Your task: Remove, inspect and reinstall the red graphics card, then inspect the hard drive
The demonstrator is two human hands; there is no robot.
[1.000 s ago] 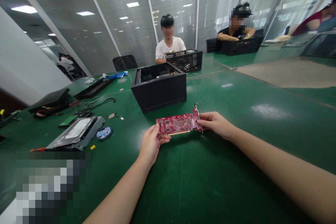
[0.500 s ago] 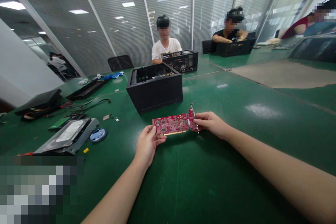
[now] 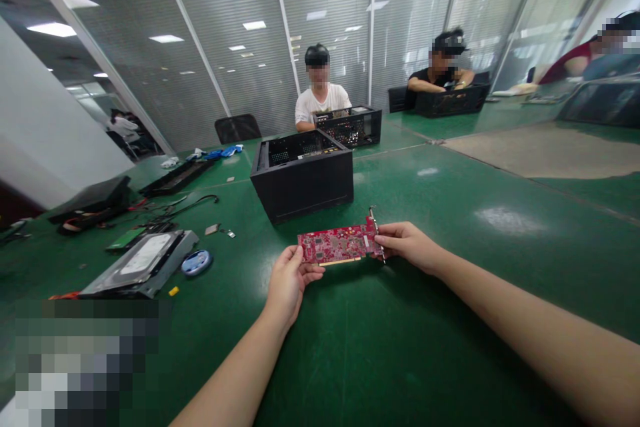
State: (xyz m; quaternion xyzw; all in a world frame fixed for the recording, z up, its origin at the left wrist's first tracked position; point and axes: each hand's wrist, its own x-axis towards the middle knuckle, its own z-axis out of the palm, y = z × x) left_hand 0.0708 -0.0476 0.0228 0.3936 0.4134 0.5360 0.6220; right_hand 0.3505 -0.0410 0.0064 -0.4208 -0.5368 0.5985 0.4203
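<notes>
Between both hands I hold a red graphics card point(image 3: 340, 244) above the green table. Its gold edge contacts face down toward me, and the metal bracket is at its right end. My left hand point(image 3: 290, 280) pinches the left end, thumb on the near face and fingers beneath. The bracket end is gripped by my right hand point(image 3: 407, 244), thumb in front; its other fingers are partly hidden behind the card. Just beyond the card stands a black computer case point(image 3: 305, 180), open at the top.
At left on the green table point(image 3: 350, 360) lie a hard drive point(image 3: 145, 260) in a metal bracket, a blue round object point(image 3: 197, 263), a small yellow piece point(image 3: 173, 291), and cables point(image 3: 195, 203). Across the table, people work at other cases point(image 3: 357, 127). A beige sheet point(image 3: 540, 150) is at right.
The whole view has shifted slightly, so the surroundings sit lower and further right. Both hands keep their hold on the graphics card, with its pose nearly the same.
</notes>
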